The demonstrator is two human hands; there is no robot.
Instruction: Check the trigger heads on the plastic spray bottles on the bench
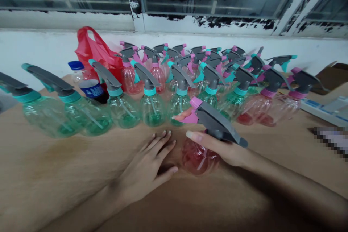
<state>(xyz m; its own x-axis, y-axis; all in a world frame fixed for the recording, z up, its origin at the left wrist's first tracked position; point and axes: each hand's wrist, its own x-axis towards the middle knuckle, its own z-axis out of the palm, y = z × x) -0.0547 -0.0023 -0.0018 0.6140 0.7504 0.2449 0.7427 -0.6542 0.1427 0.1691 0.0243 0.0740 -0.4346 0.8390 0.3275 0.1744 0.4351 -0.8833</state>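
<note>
My right hand (217, 145) is wrapped round the neck of a pink spray bottle (201, 161), with the index finger reaching toward its pink trigger. The bottle's grey head has a pink nozzle pointing up and to the left. Just left of it, my left hand (148, 168) lies flat on the wooden table (81, 192), fingers spread and holding nothing. Beyond both hands stands a front row of spray bottles, among them a green spray bottle (152, 110) with a teal collar and a pink spray bottle (251, 108) farther right.
Many more spray bottles (156, 76) crowd behind the front row. A red plastic bag (92, 50) and a blue-capped drink bottle (91, 87) stand at the back left. On the right are a cardboard box (333, 76), a white-and-blue item (326, 110) and a pixelated object (333, 139).
</note>
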